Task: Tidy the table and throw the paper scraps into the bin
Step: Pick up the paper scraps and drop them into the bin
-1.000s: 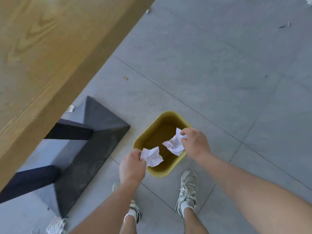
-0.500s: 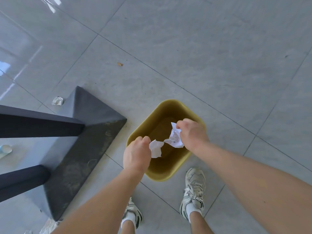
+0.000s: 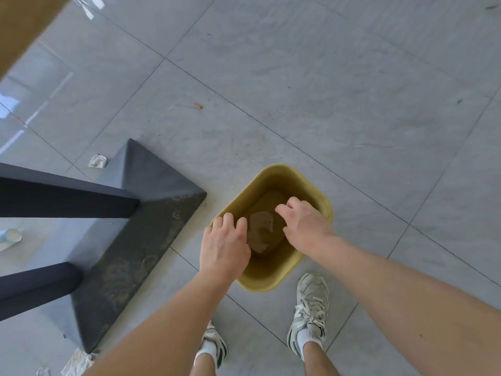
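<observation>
A yellow plastic bin (image 3: pixel 282 176) stands on the grey tiled floor in front of my feet. Crumpled paper scraps (image 3: pixel 261 229) lie at its bottom, dim in the bin's shade. My left hand (image 3: pixel 223 246) hovers over the bin's left rim, fingers spread, holding nothing. My right hand (image 3: pixel 303 225) hangs over the right side of the opening, fingers loose and apart, also empty.
A dark pyramid-shaped table base (image 3: pixel 135 234) with black legs (image 3: pixel 62 198) stands left of the bin. The wooden table edge (image 3: pixel 24 25) shows top left. Paper scraps lie on the floor beside the base (image 3: pixel 97 161) and at its near corner (image 3: pixel 77 362). A pale cup-like object (image 3: pixel 9 237) is at far left.
Both hands let go of their crumpled papers, which dropped into the bin. The fingers opened and the hands stay over the opening.
</observation>
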Demonstrator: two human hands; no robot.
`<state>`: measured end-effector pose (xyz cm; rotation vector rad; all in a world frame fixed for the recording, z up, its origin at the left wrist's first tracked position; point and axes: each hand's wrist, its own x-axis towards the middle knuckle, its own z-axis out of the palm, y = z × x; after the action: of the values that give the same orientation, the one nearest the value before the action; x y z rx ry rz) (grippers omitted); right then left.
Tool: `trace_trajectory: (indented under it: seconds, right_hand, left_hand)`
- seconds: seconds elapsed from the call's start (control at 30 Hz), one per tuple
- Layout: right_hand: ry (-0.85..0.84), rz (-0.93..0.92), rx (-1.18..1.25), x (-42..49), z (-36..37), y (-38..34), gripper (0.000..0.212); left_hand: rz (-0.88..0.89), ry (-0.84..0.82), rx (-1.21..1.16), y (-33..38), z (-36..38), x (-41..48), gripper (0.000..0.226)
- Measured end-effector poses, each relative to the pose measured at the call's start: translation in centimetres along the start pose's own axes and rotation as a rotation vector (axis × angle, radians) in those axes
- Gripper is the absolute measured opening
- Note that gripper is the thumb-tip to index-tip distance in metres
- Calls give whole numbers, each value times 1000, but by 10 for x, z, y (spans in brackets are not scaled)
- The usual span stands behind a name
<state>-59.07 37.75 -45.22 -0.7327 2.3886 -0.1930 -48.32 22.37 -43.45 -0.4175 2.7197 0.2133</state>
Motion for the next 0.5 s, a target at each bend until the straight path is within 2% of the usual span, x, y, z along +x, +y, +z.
trace_trajectory:
  seconds: [0.23,0.5]
  right_hand:
    - [1,8,1,-14,-18,-11,26]
    - [32,-3,-24,-54,-67,-29,21]
  left_hand:
    - [5,-7,8,2,-25,-12,22]
    - [2,8,27,6,-87,-47,19]
